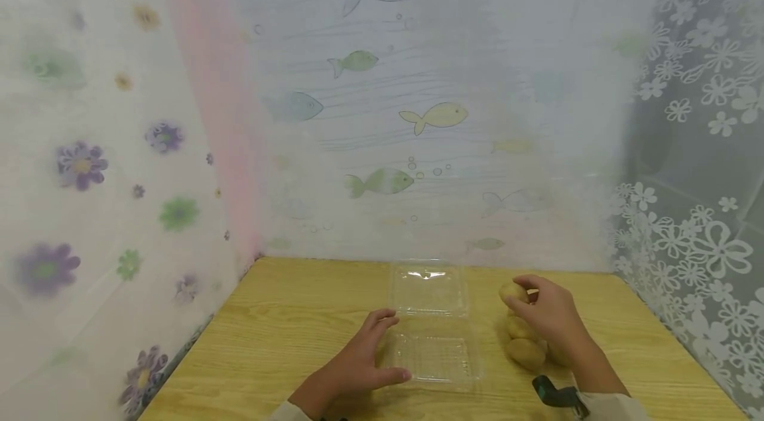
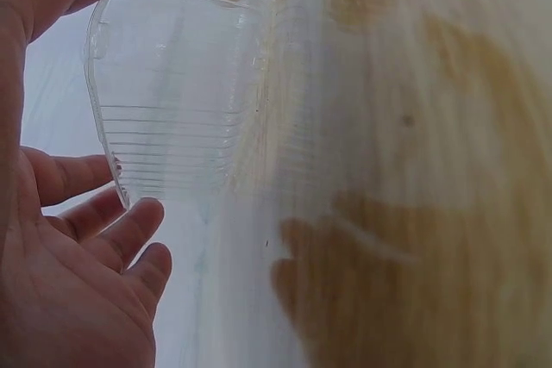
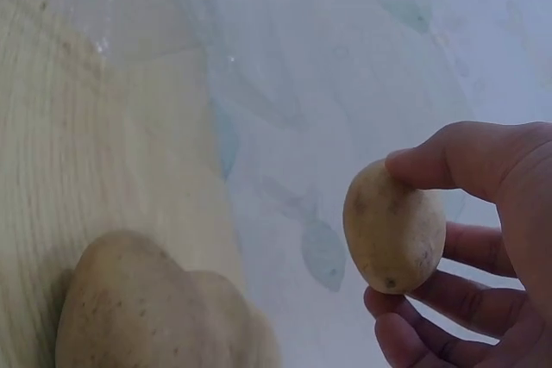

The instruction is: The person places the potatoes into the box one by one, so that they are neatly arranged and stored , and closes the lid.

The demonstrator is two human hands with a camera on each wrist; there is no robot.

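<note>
From afar, I saw the right grip (image 1: 550, 312) pinch a round potato (image 3: 394, 228), which could slip; the left grip (image 1: 360, 356), spread, could bump the thin clear box (image 1: 437, 357)

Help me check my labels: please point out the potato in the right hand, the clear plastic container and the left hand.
Potato (image 3: 392, 234): right wrist view, middle of its exposed side.
Clear plastic container (image 1: 436, 356): head view, floor of its nearer half.
Left hand (image 1: 357, 362): head view, back of the hand.
</note>
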